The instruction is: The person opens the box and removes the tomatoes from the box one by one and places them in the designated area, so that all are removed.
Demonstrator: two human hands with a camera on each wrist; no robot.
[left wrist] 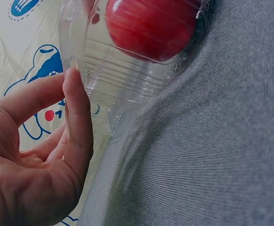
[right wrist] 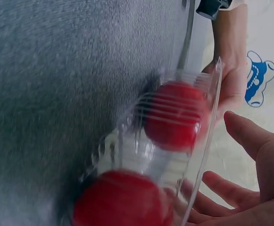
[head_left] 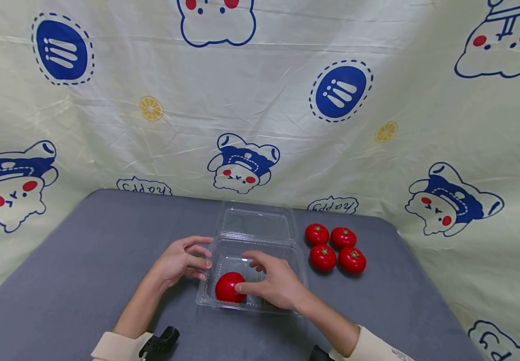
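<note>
A clear plastic clamshell box (head_left: 205, 300) stands with its lid (head_left: 256, 220) folded back. One red tomato (head_left: 226, 289) sits in its front left corner. In the right wrist view a second, blurred tomato (right wrist: 120, 202) shows nearer the camera behind the box wall; my right hand hides it in the head view. My left hand (head_left: 178, 263) pinches the box's left rim between fingertips, as the left wrist view shows. Over the tray hovers my right hand (head_left: 278, 283), thumb and fingers spread apart with nothing between them. Its fingertips reach inside the box; whether they touch the second tomato is unclear.
Several red tomatoes with green tops (head_left: 323, 257) are grouped on the grey cloth to the right of the box. Behind the grey-covered table (head_left: 83, 281) hangs a pale printed curtain (head_left: 269, 90). A black device (head_left: 158, 343) sits on my left wrist.
</note>
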